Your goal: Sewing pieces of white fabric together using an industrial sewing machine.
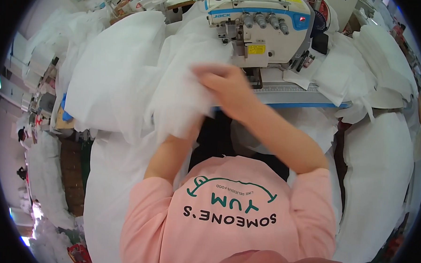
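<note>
My right hand (224, 85) reaches across to the left and grips a loose piece of thin white fabric (176, 104) just in front of the sewing machine (259, 28). My left forearm rises under that fabric, and the cloth hides my left hand completely. The fabric hangs bunched between both arms, left of the machine's needle area. The motion blurs my right hand's fingers.
Heaps of white fabric (114, 66) lie left of the machine and more fabric stacks (383, 153) sit to the right. The machine stands on a table with a blue front edge (305, 105). Cluttered items sit at the far left.
</note>
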Demonstrator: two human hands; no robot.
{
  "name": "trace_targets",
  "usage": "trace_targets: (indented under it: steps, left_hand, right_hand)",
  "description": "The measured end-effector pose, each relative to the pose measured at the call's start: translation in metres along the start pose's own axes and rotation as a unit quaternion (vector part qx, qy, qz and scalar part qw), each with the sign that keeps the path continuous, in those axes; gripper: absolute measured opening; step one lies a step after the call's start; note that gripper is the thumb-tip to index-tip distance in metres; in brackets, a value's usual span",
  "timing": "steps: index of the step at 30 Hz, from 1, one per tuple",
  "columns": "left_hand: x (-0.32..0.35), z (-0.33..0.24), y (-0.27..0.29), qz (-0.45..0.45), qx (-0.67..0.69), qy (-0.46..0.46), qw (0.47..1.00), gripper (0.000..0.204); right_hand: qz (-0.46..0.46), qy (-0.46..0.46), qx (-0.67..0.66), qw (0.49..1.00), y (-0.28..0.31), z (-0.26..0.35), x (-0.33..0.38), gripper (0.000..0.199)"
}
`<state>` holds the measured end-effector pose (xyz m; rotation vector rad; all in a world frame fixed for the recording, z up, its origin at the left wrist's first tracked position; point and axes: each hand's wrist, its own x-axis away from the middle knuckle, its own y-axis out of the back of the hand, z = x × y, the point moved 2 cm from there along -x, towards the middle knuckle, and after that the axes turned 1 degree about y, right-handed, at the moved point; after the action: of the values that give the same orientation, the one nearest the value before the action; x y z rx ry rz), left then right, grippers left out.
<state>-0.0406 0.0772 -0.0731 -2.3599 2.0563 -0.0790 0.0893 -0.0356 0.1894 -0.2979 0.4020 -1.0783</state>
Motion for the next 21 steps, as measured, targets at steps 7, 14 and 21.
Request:
trace_targets:
  steps: [7,14,21]
  left_hand:
    - [0.024,-0.102,0.149,0.089,0.106,-0.010,0.990,0.051]
    - [0.072,-0.172,0.164,0.127,0.233,-0.027,0.964,0.066]
    - [0.075,-0.255,0.143,0.103,0.345,-0.027,0.933,0.074]
  right_hand:
    - [-0.014,-0.161,0.244,0.956,0.142,0.026,0.049,0.028]
    - [-0.016,-0.197,0.375,0.906,0.138,0.002,0.041,0.019]
    - [-0.067,-0.061,0.408,0.908,0.105,-0.047,0.013,0.020]
